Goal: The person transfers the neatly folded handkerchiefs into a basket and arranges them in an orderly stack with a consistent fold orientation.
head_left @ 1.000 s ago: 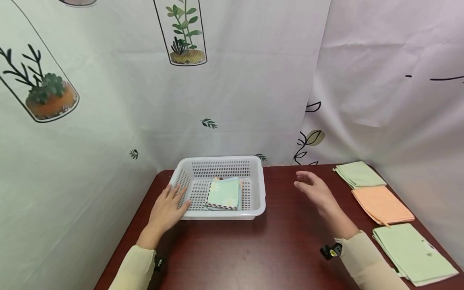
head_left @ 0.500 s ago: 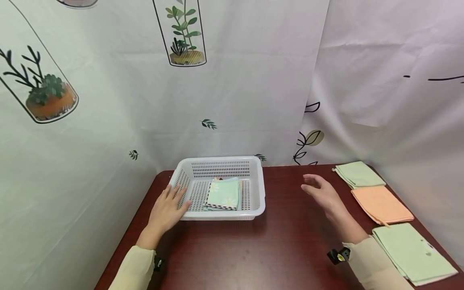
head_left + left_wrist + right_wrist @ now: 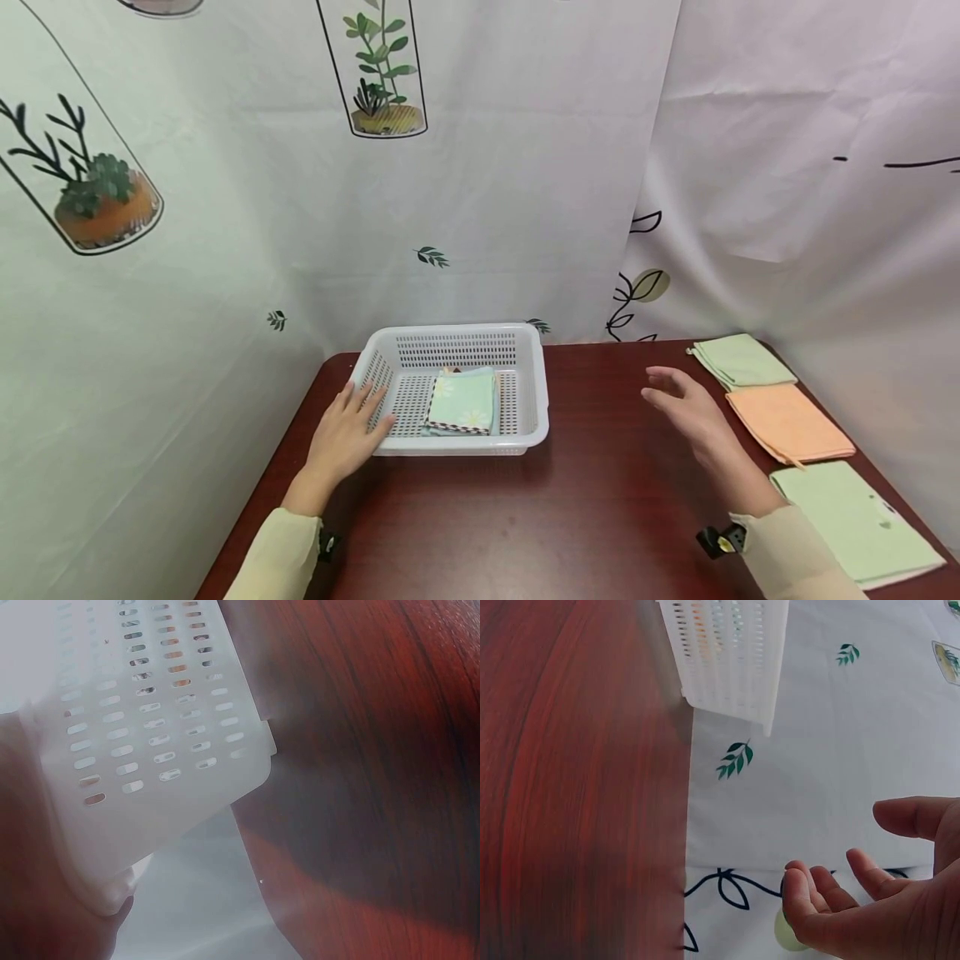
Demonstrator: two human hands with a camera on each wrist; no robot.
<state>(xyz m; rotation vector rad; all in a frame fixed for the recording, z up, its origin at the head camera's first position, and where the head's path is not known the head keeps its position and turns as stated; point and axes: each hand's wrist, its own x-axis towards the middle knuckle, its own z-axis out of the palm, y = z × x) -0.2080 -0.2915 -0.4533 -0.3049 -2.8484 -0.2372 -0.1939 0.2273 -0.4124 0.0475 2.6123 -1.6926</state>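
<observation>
A white slotted plastic basket [image 3: 461, 446] stands at the back of the table. Inside it lies a small stack of folded towels, with a mint-green daisy towel [image 3: 461, 402] on top. My left hand [image 3: 345, 437] rests on the basket's left front corner, its fingers spread over the rim. Seen from the left wrist, the basket's slotted side [image 3: 150, 735] is close, and the hand [image 3: 45, 847] appears blurred at the left. My right hand [image 3: 690, 408] is over the table between the basket and the towels on the right. It holds nothing, and its fingers [image 3: 825, 889] are loosely bent.
Along the table's right edge lie a folded light green towel [image 3: 744, 361], an orange towel [image 3: 791, 422] and a larger green towel [image 3: 855, 521], partly behind the right sleeve. A printed cloth [image 3: 525, 208] hangs around the dark red wooden table [image 3: 487, 525].
My right hand has moved to the right, away from the basket and nearer the towels on the right. The left hand and the basket have stayed in place.
</observation>
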